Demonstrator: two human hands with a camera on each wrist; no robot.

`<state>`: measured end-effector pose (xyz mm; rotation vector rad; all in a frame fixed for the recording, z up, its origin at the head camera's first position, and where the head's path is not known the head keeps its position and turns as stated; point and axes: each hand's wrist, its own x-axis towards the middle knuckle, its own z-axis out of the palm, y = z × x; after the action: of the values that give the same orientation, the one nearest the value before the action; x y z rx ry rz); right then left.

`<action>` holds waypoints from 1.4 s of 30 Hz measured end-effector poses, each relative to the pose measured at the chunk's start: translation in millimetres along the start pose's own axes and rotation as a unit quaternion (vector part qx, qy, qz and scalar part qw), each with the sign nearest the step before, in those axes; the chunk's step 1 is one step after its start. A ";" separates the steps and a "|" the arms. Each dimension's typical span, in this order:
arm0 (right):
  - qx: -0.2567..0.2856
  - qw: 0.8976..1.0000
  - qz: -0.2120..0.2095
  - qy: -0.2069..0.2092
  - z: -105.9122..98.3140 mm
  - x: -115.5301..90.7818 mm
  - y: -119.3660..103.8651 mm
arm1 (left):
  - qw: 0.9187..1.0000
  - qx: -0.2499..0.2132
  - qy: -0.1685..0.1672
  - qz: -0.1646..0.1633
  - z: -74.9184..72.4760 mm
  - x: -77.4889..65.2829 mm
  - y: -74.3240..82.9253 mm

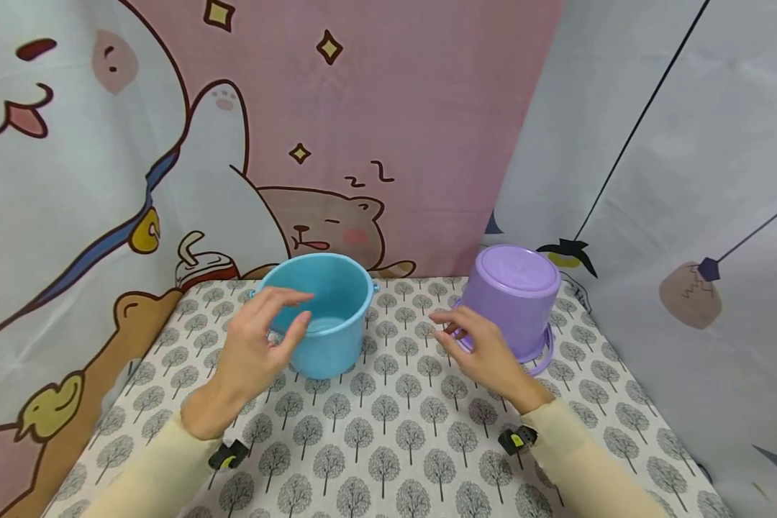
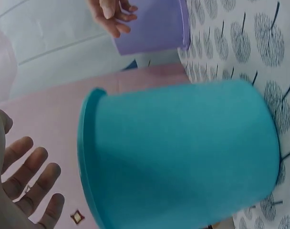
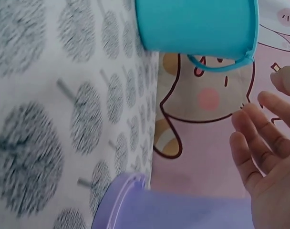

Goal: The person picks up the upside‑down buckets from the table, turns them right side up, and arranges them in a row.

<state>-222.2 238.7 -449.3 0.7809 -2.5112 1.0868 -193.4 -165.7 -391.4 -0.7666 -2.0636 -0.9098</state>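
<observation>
A light blue bucket (image 1: 330, 352) stands upright on the table, its mouth facing up. My left hand (image 1: 259, 338) hovers over its near left rim, fingers loosely bent and holding nothing. In the left wrist view the bucket wall (image 2: 183, 152) fills the middle, apart from the fingers. To the right a purple bucket (image 1: 511, 302) sits upside down, its base on top and its handle (image 1: 544, 352) lying by the rim on the cloth. My right hand (image 1: 482, 352) is at its near left side, fingers relaxed with nothing in them. The blue bucket's handle (image 3: 221, 68) hangs behind it.
A white cloth (image 1: 382, 432) printed with grey trees covers the table. Behind it hangs a pink curtain (image 1: 427, 108) with cartoon animals, and a pale curtain (image 1: 654, 180) closes off the right side. Small black devices (image 1: 229, 455) are strapped at both wrists.
</observation>
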 end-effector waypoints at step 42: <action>-0.101 0.990 -0.043 0.086 -84.9 -75.6 89.0 | 0.969 0.020 -0.236 0.071 130.3 -26.4 26.5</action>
<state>-208.7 379.4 -478.8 0.6991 -2.3735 0.8190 -209.4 -53.2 -465.2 -1.1820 -2.3831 -0.6441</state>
